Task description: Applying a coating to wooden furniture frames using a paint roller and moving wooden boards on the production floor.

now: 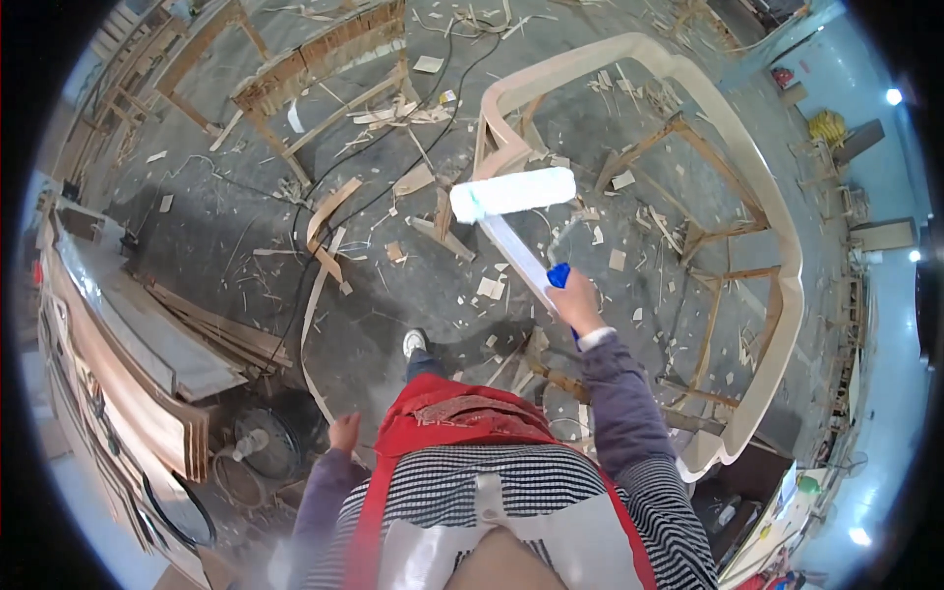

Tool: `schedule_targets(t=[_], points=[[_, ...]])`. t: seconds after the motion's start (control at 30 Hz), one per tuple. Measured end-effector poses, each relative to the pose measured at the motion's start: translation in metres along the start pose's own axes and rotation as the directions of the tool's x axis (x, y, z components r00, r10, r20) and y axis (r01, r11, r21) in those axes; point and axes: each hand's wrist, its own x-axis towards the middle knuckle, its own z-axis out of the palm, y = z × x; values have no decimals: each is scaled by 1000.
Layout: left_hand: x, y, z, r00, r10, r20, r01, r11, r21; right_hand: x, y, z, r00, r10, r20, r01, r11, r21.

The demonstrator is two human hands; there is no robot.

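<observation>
My right hand (578, 301) is wrapped round the blue handle of a paint roller (521, 194). Its fluffy white sleeve lies across a pale wooden rail (516, 254); whether it touches the wood I cannot tell. That rail runs beneath the roller toward my right hand. Around the right side curves a large pale wooden furniture frame (790, 265), with rough timber legs and braces under it. My left hand (344, 431) hangs low by my left side, apart from the frame, and its fingers are too small and turned away to read.
Wood scraps and offcuts litter the grey floor (383, 315). A dark cable (295, 236) snakes across it. Bare wooden frames (320, 59) stand at the far left. Stacked curved boards (147, 383) and a round dark bucket (265, 442) are at the near left.
</observation>
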Motion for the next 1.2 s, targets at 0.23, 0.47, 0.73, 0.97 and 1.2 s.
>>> schedule_targets(t=[0.23,0.47,0.73,0.97,1.2], points=[[87,18,-123,976,116,-186,-128,990,-51,-29,-65,24,989,134,-66,-129,989,69],[171,188,-164,883,455,-118,-454,890,37,67,-85,54,958,211,-195,-189,974,126],[212,258,-240,921,362,-144,-363,932,20,82,-50,3,982,182,-48,-168,963,213],[250,287,-244,960,279,4,-278,954,114,192,-81,0,982,147,-122,-124,976,178],[314,341,-280,938,345,11,-342,924,172,178,-117,1,970,232,-68,-223,968,117]])
